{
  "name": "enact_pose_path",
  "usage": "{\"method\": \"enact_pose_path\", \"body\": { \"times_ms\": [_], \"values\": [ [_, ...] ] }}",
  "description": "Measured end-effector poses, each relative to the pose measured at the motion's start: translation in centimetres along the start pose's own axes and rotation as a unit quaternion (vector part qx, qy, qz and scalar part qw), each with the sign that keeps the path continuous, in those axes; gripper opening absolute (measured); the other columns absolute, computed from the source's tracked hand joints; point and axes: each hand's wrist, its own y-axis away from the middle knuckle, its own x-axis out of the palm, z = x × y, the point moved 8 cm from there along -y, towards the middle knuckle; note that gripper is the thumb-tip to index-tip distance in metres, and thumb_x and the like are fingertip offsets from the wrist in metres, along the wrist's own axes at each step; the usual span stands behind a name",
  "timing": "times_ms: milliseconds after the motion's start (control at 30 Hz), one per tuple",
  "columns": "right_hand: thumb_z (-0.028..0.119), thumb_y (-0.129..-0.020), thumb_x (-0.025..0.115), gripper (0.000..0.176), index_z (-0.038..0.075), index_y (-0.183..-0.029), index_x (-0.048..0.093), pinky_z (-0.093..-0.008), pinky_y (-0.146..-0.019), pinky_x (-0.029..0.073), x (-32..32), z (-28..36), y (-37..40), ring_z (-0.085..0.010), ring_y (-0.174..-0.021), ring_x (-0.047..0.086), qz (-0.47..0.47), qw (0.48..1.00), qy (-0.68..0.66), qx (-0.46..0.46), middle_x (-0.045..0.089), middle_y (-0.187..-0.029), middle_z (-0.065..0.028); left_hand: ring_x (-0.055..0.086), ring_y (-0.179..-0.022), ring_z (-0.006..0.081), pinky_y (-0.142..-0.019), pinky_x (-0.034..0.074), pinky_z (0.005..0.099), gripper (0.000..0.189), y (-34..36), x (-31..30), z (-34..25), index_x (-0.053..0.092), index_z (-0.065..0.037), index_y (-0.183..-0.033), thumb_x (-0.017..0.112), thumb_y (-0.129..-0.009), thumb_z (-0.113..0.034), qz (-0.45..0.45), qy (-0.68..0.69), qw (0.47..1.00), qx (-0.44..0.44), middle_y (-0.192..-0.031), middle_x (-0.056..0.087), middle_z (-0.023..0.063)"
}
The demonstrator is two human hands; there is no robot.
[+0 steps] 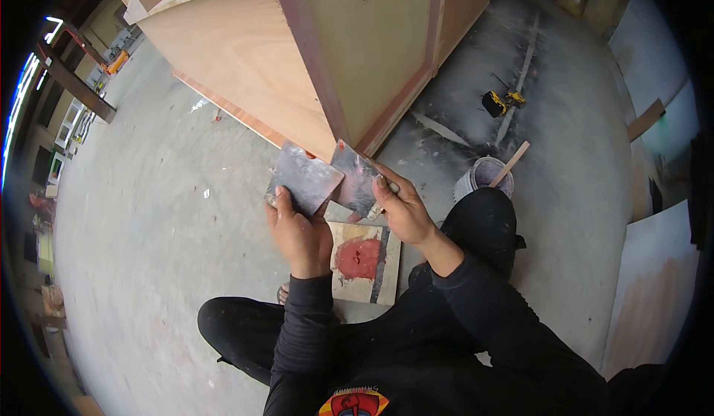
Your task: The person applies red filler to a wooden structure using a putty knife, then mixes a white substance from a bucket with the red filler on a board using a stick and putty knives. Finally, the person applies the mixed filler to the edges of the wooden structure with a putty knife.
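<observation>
My left hand [300, 236] is closed on a flat, squarish metal filler spreader [303, 180], thumb on its face. A second spreader [355, 178], smeared with pinkish-red paste, is gripped in my right hand [405, 209]. The two blades meet or overlap at their near edges, in front of the lower corner of a plywood cabinet [245, 74]. Below my hands, between my legs, lies a board [353, 291] with a patch of red paste [358, 258] on it. A small red dab shows at the left blade's top edge.
To the right stands a bucket [465, 185] with a wooden stick [509, 164] leaning in it. A yellow and black power tool [503, 103] lies on the concrete floor [149, 215] beyond. Pale panels [654, 274] line the right side. A dark post [78, 81] rises at far left.
</observation>
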Motion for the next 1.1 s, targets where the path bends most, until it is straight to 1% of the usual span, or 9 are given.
{"method": "enact_pose_path", "body": {
  "times_ms": [200, 400, 500, 533, 567, 667, 867, 967, 1100],
  "values": [
    [0.020, -0.104, 0.042, 0.046, -0.002, -0.144, 0.038, -0.0318, -0.099, 0.046, -0.8, 0.3, -0.2, -0.0182, -0.119, 0.054, -0.020, 0.998, -0.015, -0.060, 0.053, -0.136, -0.0110, 0.063, -0.101, 0.0252, -0.079, 0.058, 0.0460, 0.025, -1.4, -1.9, 0.6, 0.045, -0.005, -0.124, 0.044, -0.102, -0.016, 0.006, -0.081, 0.995, 0.053, -0.116, 0.058, 0.0116],
    [0.021, -0.103, 0.043, 0.043, 0.001, -0.142, 0.041, -0.0466, -0.085, 0.058, -3.7, 1.1, -0.7, -0.0288, -0.117, 0.057, -0.080, 0.989, -0.066, -0.110, 0.054, -0.133, -0.0136, 0.061, -0.102, 0.0208, -0.083, 0.056, 0.0407, 0.024, -1.9, -2.9, 0.1, 0.049, -0.007, -0.121, 0.050, -0.100, -0.018, 0.007, -0.056, 0.996, 0.071, -0.113, 0.060, 0.0094],
    [0.020, -0.103, 0.047, 0.043, 0.001, -0.141, 0.044, -0.0292, -0.100, 0.043, -2.1, -0.2, -0.3, -0.0126, -0.118, 0.051, -0.081, 0.996, 0.001, -0.045, 0.056, -0.131, -0.0073, 0.061, -0.106, 0.0243, -0.083, 0.056, 0.0441, 0.029, -1.1, -2.0, -0.1, 0.048, -0.005, -0.125, 0.051, -0.100, -0.021, 0.038, -0.051, 0.997, 0.046, -0.118, 0.059, 0.0116],
    [0.024, -0.103, 0.047, 0.040, 0.006, -0.139, 0.046, -0.0298, -0.081, 0.056, -1.1, -0.2, -0.3, -0.0130, -0.107, 0.055, -0.086, 0.991, 0.022, -0.097, 0.055, -0.125, -0.0058, 0.060, -0.107, 0.0255, -0.084, 0.056, 0.0453, 0.031, -0.9, -1.9, 0.1, 0.047, -0.005, -0.126, 0.050, -0.100, -0.021, 0.029, -0.051, 0.998, 0.033, -0.120, 0.058, 0.0124],
    [0.023, -0.103, 0.046, 0.041, 0.005, -0.140, 0.045, -0.0279, -0.079, 0.055, -0.3, -0.4, 0.0, -0.0135, -0.112, 0.053, -0.099, 0.990, -0.002, -0.096, 0.053, -0.128, -0.0069, 0.060, -0.108, 0.0262, -0.084, 0.056, 0.0461, 0.032, -0.8, -1.6, 0.3, 0.046, -0.003, -0.127, 0.050, -0.101, -0.021, 0.038, -0.048, 0.998, 0.028, -0.121, 0.058, 0.0130],
    [0.015, -0.101, 0.046, 0.047, 0.004, -0.146, 0.036, -0.0356, -0.108, 0.033, 1.3, 2.3, 0.3, -0.0286, -0.128, 0.046, -0.055, 0.971, 0.154, -0.173, 0.043, -0.144, -0.0166, 0.058, -0.111, 0.0269, -0.088, 0.053, 0.0463, 0.035, -0.4, -1.2, 0.9, 0.046, -0.002, -0.129, 0.050, -0.101, -0.023, 0.065, -0.041, 0.997, 0.004, -0.126, 0.055, 0.0149],
    [0.028, -0.105, 0.038, 0.054, 0.003, -0.151, 0.026, -0.0373, -0.111, 0.030, -1.1, 5.1, 1.5, -0.0254, -0.138, 0.032, -0.164, 0.949, 0.100, -0.252, 0.032, -0.150, -0.0149, 0.056, -0.116, 0.0217, -0.095, 0.049, 0.0413, 0.039, 1.0, -0.4, 2.4, 0.048, -0.001, -0.132, 0.050, -0.100, -0.024, 0.027, -0.043, 0.993, -0.109, -0.126, 0.056, 0.0141],
    [0.027, -0.105, 0.034, 0.055, 0.001, -0.152, 0.019, -0.0371, -0.115, 0.020, -1.7, 6.0, 2.1, -0.0258, -0.143, 0.024, -0.204, 0.938, 0.010, -0.280, 0.024, -0.155, -0.0155, 0.060, -0.112, 0.0210, -0.094, 0.052, 0.0388, 0.039, -0.7, -2.8, 6.5, 0.049, 0.000, -0.131, 0.047, -0.101, -0.024, 0.163, 0.064, 0.947, -0.268, -0.123, 0.059, 0.0135],
    [0.026, -0.105, 0.035, 0.056, -0.001, -0.151, 0.019, -0.0389, -0.116, 0.015, -1.5, 7.4, 3.2, -0.0264, -0.143, 0.022, -0.219, 0.916, 0.013, -0.336, 0.024, -0.155, -0.0165, 0.062, -0.109, 0.0226, -0.093, 0.053, 0.0377, 0.038, 4.9, 1.4, 8.3, 0.051, 0.002, -0.128, 0.046, -0.101, -0.024, 0.145, -0.019, 0.943, -0.300, -0.122, 0.060, 0.0147]
  ]
}}
